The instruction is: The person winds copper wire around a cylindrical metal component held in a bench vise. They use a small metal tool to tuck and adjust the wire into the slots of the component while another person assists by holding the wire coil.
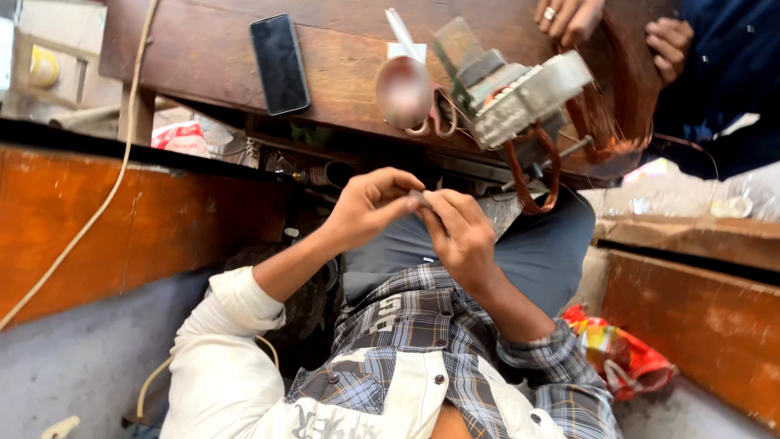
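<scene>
Hands, left hand [370, 207] and right hand [457, 232], pinch a small piece [418, 197] below the bench edge [341, 122]

The support is a worn wooden workbench [341, 57] with a dark brown, scratched top, seen from its front edge. A black phone [279, 63] lies flat on the left part of the top, screen up. Near the middle, a white strip [404, 36] rests beside a pair of scissors [435, 118] whose handles lie at the front edge. To the right of the scissors sits a grey metal motor core [520, 97], tilted, with loops of copper wire [532, 175] hanging over the bench edge. More copper wire [621, 89] is bundled at the right end of the top.
</scene>
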